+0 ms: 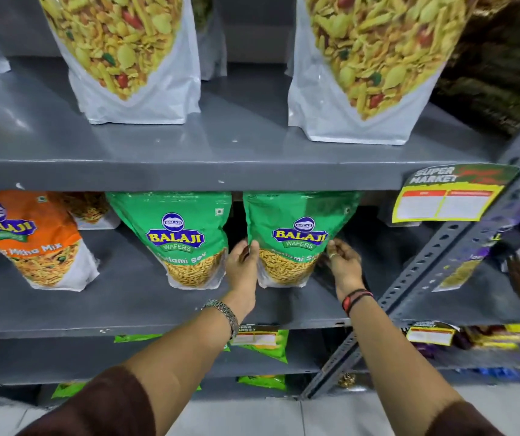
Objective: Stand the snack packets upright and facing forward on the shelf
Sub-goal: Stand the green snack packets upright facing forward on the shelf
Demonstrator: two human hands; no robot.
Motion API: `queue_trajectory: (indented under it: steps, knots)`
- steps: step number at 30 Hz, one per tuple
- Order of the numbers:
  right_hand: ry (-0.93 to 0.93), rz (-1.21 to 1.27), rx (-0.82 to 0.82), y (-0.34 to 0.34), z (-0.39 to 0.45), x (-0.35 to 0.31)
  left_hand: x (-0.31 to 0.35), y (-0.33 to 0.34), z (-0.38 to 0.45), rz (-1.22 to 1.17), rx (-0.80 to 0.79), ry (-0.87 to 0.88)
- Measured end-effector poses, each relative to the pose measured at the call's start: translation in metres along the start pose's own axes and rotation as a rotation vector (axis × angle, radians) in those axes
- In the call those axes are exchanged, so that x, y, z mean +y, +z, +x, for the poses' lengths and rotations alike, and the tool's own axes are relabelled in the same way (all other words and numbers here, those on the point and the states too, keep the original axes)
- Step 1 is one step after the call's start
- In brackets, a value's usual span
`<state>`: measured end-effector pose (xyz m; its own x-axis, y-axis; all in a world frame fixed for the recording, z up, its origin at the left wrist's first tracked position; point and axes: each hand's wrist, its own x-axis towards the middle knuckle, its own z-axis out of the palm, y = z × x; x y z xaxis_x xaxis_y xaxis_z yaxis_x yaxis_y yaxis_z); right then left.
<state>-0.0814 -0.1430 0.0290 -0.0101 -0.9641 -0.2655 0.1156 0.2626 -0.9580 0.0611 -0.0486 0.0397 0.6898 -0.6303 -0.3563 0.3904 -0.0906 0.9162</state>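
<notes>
Both hands grip one green Balaji sev packet [296, 237] upright on the grey shelf [126, 309] — left hand [244, 265] pinching its left edge, right hand [342, 262] its right.

Green Balaji packets on my shelf: two, one [186, 240] to the left, one [296, 237] between my hands.
Orange Balaji packet [29, 237]: one, at far left.
Big white mix pouches on the shelf above: two, left [132, 64] and right [365, 73].
My hands on the right green packet: two, left hand [244, 265], right hand [343, 262].
Yellow price tags: one large [450, 196], two smaller ones lower down [254, 336] [430, 335].
</notes>
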Motion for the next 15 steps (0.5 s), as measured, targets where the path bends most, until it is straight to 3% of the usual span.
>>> queue_trajectory:
  steps: [9,15]
  knots:
    - [-0.038,0.000,0.163,-0.020,0.019,-0.017,-0.006,0.029,0.000,-0.022,-0.071,-0.028]
    - [-0.056,-0.074,0.190,-0.030,0.026,-0.019,-0.011,0.045,0.000,0.028,-0.030,-0.031]
